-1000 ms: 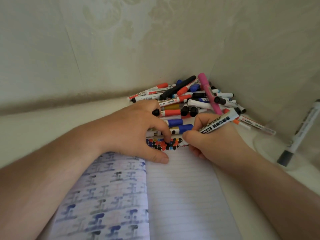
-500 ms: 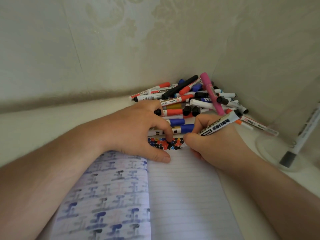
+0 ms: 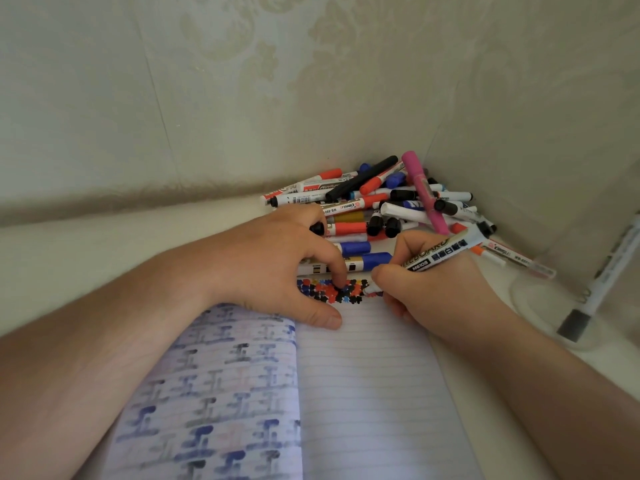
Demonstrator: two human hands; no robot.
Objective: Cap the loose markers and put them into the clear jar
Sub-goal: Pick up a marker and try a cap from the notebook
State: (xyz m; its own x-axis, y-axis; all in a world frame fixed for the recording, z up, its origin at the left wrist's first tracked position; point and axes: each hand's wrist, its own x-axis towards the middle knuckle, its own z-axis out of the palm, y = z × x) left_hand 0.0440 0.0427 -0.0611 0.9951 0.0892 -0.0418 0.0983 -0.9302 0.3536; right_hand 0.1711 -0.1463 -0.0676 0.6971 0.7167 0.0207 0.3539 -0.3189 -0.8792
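Observation:
My right hand (image 3: 426,299) grips a white whiteboard marker (image 3: 440,252) like a pen, with its tip down on the top of the lined page. My left hand (image 3: 277,265) rests on the notebook (image 3: 363,393), its index fingertip and thumb pressing the paper by a band of coloured dots (image 3: 322,289). A pile of red, blue, black and pink markers (image 3: 398,202) lies in the corner just beyond both hands. The clear jar (image 3: 530,306) stands at the right, with one dark-capped marker (image 3: 602,282) leaning inside it.
Patterned walls close the corner behind and to the right of the pile. The notebook's left page, covered in blue and black marks, curls up under my left forearm. The pale tabletop (image 3: 86,258) stretches to the left.
Both hands stay at the top of the page with the marker tip on the paper. Only the view has shifted slightly.

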